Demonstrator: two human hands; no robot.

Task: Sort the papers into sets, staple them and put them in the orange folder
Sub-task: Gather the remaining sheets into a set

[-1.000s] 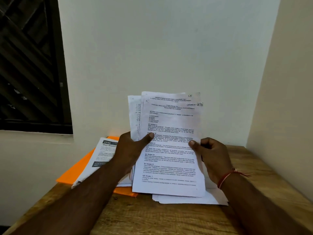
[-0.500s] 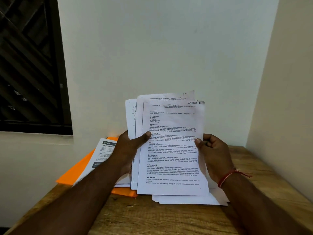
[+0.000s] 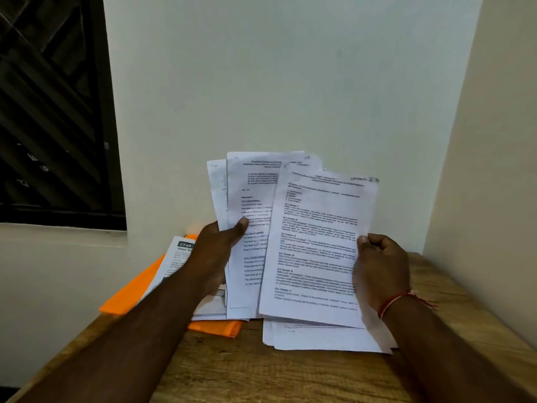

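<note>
Compared with the moment before, the front sheet (image 3: pixel 316 245) has slid right, away from the sheaf (image 3: pixel 247 199), and its top now leans to the right. The right hand (image 3: pixel 380 266) pinches its right edge. The left hand (image 3: pixel 216 251) grips the sheaf, which stands almost upright, with the thumb in front. Both are held above a wooden table (image 3: pixel 261 370) in a corner of pale walls (image 3: pixel 290 82), with a dark window (image 3: pixel 52 112) at left. The orange folder (image 3: pixel 128 298) lies flat and reaches the table's left edge, under a printed leaflet (image 3: pixel 177 257). Loose papers (image 3: pixel 319 338) lie below the right hand, near the right wall.
</note>
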